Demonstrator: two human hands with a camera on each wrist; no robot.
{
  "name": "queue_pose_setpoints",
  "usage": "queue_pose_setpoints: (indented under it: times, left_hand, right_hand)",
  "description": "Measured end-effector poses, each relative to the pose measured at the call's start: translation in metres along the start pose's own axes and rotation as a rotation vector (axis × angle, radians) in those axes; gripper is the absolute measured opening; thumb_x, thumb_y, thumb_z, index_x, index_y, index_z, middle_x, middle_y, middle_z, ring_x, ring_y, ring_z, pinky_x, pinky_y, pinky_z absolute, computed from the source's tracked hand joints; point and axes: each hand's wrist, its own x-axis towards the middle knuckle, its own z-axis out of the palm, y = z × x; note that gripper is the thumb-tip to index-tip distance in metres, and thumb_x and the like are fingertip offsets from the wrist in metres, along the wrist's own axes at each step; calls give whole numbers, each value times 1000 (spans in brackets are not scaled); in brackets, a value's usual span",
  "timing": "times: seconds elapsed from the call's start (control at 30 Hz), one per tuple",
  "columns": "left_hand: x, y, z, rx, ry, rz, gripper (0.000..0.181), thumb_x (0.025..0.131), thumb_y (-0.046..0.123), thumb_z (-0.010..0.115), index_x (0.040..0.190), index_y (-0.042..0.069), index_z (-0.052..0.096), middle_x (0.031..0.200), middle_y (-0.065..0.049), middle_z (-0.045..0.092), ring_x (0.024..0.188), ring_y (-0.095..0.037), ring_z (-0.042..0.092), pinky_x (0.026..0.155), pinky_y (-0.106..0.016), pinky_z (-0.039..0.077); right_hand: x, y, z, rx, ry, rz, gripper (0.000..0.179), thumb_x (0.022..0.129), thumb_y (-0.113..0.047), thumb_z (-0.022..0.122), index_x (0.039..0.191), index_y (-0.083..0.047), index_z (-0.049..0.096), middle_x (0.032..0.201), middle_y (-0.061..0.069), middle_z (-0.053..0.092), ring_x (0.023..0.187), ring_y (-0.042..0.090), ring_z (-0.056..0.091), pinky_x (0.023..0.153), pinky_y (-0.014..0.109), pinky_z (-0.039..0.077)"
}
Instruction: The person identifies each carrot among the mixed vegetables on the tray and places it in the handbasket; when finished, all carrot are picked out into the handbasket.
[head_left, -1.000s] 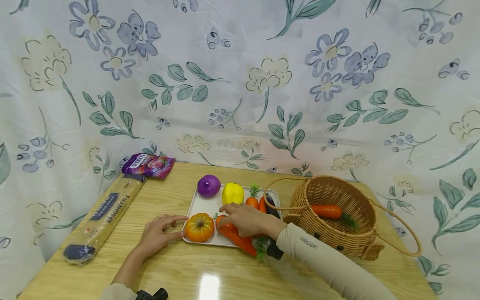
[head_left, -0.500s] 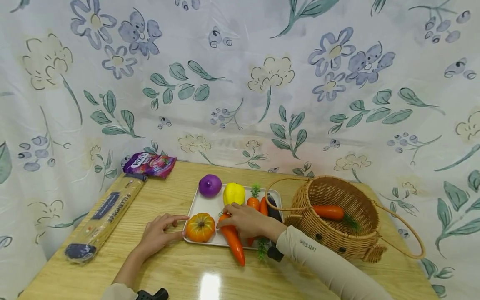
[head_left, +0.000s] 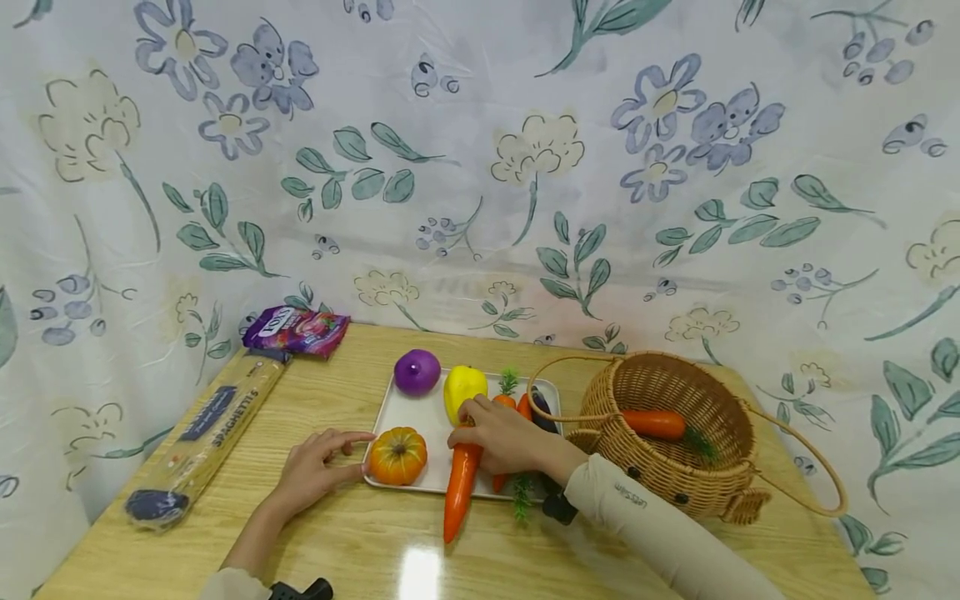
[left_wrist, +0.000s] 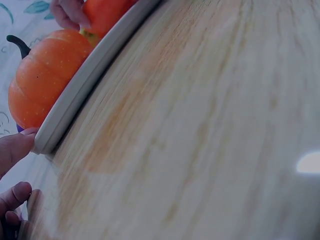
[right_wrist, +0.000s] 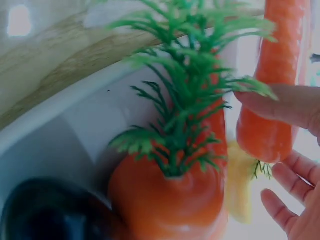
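Observation:
A carrot (head_left: 461, 492) is pinched by my right hand (head_left: 510, 437), thumb on one side near its thick top, with its tip slanting out past the tray's front edge. In the right wrist view that carrot (right_wrist: 277, 55) sits between thumb and fingers. My left hand (head_left: 318, 467) touches the left rim of the white tray (head_left: 408, 411) with loosely bent fingers, beside an orange pumpkin (head_left: 397, 456). The left wrist view has a fingertip at the tray rim (left_wrist: 75, 100). More carrots (right_wrist: 165, 200) and a dark eggplant (head_left: 543, 410) lie at the tray's right, partly covered by my right hand.
A purple onion (head_left: 417, 372) and a yellow fruit (head_left: 465, 392) are at the tray's back. To the right stands a wicker basket (head_left: 660, 479) with a carrot (head_left: 654, 423) inside. Spaghetti (head_left: 213, 433) and a purple packet (head_left: 296, 331) lie left, before a floral curtain (head_left: 450, 192).
The carrot in my right hand has swung its tip leftward and toward me, and that hand has shifted slightly right. My left hand stays at the tray rim.

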Motion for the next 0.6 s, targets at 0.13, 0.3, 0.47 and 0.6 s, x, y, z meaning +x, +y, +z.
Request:
queue_pose_setpoints:
  times: [0.13, 0.3, 0.47, 0.6]
  left_hand:
    - [-1, 1, -1, 2, 4, -4, 41, 85, 38, 76, 124, 30, 69, 90, 9, 55, 79, -11, 40, 77, -41, 23]
    - [-2, 1, -1, 1, 6, -4, 41, 85, 38, 76, 124, 30, 69, 89, 7, 54, 79, -11, 40, 76, -40, 22]
    - [-1, -1, 1, 4, 2, -3, 41, 84, 38, 76, 124, 31, 69, 90, 8, 54, 79, -10, 40, 76, -40, 22]
    - [0, -2, 1, 7, 1, 0, 41, 85, 39, 76, 124, 32, 68, 90, 9, 55, 78, -10, 40, 76, -40, 22]
  right_hand:
    - [-6, 2, -6, 64, 8, 29, 40, 81, -21, 78, 119, -25, 67, 129, 1, 55, 121, 21, 47, 102, 45, 41]
    - [-15, 2, -11, 142, 18, 70, 41, 82, -24, 78, 121, -19, 67, 124, -3, 63, 120, 18, 55, 106, 50, 36]
    - [-26, 3, -16, 256, 38, 122, 41, 83, -24, 78, 122, -14, 67, 123, -1, 65, 115, 17, 57, 104, 49, 39]
    - [-36, 3, -20, 358, 91, 166, 44, 82, -23, 81, 123, -15, 67, 122, -1, 65, 107, 16, 58, 93, 39, 45]
